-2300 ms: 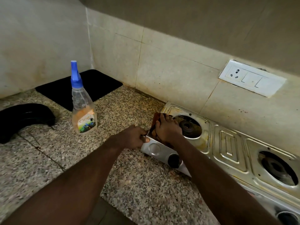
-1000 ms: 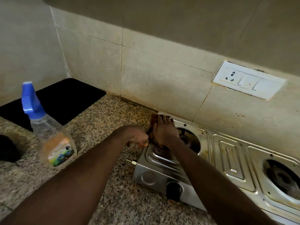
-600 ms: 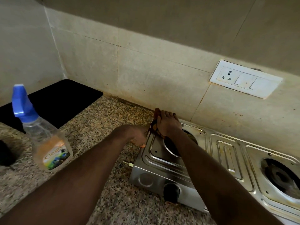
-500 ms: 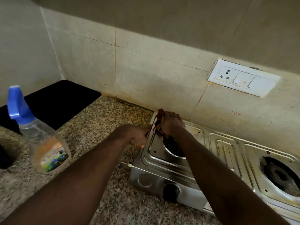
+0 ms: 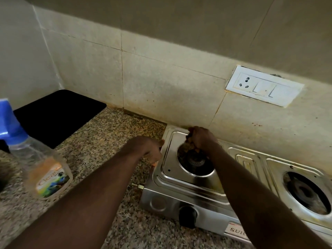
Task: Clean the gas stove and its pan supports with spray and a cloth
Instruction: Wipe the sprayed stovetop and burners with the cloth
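Right hand (image 5: 201,139) wads cloth (image 5: 193,150) at left burner (image 5: 195,161), left hand (image 5: 149,150) grips gas stove (image 5: 186,185) edge; stove lengthwise along wall (image 5: 161,78), spray bottle (image 5: 43,169) leftward.

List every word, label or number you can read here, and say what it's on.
"Clea": label of the clear plastic spray bottle with blue trigger; blurred, rest unreadable.
"SUI": white nameplate on the stainless steel gas stove front; rest hidden.
White wall switch plate: no text.
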